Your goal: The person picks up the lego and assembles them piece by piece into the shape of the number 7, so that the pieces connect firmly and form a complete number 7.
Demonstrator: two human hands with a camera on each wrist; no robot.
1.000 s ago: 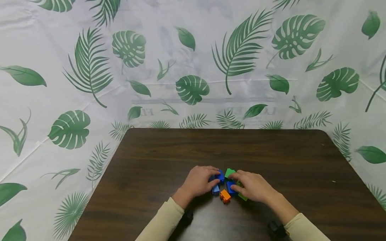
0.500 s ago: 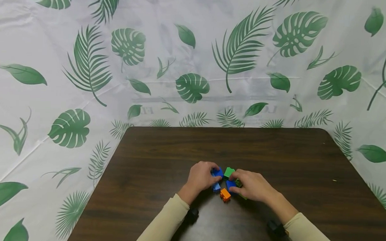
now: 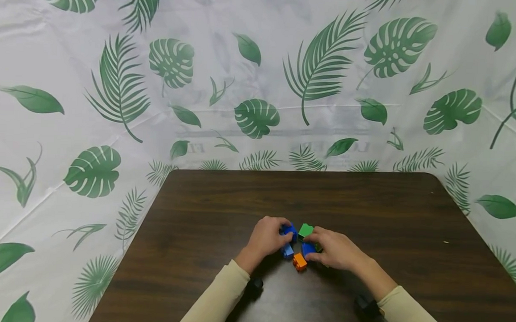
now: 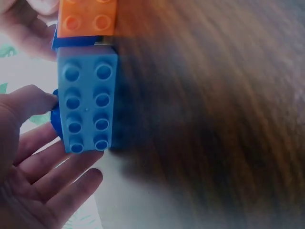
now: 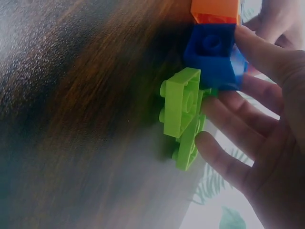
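My left hand (image 3: 266, 237) pinches a dark blue toy building brick (image 3: 290, 230) between thumb and forefinger. A light blue brick (image 3: 287, 251) with studs lies just in front of it; the left wrist view shows the other fingers extended behind this brick (image 4: 86, 102). My right hand (image 3: 338, 249) holds a second blue brick (image 3: 308, 249) with thumb and forefinger, its hollow underside visible in the right wrist view (image 5: 212, 45). Lime green bricks (image 5: 174, 114) lie under the right fingers, mostly hidden from the head view. Between the hands, a green brick (image 3: 305, 230) is farther away and an orange brick (image 3: 299, 262) nearer.
The bricks are clustered on a dark wood-grain table (image 3: 222, 197). Behind and beside it hangs a white leaf-patterned sheet (image 3: 218, 65). A tiny pale speck (image 3: 446, 242) lies on the table at right.
My left hand has shifted slightly away from me, and its dark blue brick has moved a little left, apart from the green one. My right thumb has slid toward the near side of its blue brick.
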